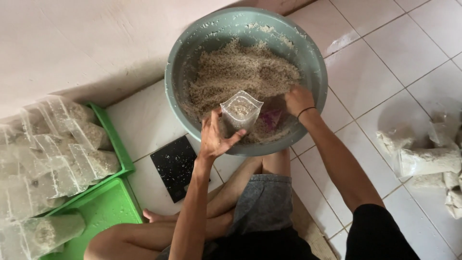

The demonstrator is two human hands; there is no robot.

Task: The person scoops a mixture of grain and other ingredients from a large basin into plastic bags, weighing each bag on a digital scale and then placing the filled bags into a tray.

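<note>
Home floor workspace, white tiled floor (385, 62) (person sits cross-legged), plain wall (72, 43), big basin (315, 62) w/ grain

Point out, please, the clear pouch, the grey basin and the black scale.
clear pouch (240, 111), head view, on its front face.
grey basin (174, 72), head view, on its left rim.
black scale (174, 166), head view, on its top plate.

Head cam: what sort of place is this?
Probably a home floor used for small-scale packing. A person sits on white floor tiles beside a grey basin of grainy mix, with filled clear bags on green trays.
</note>
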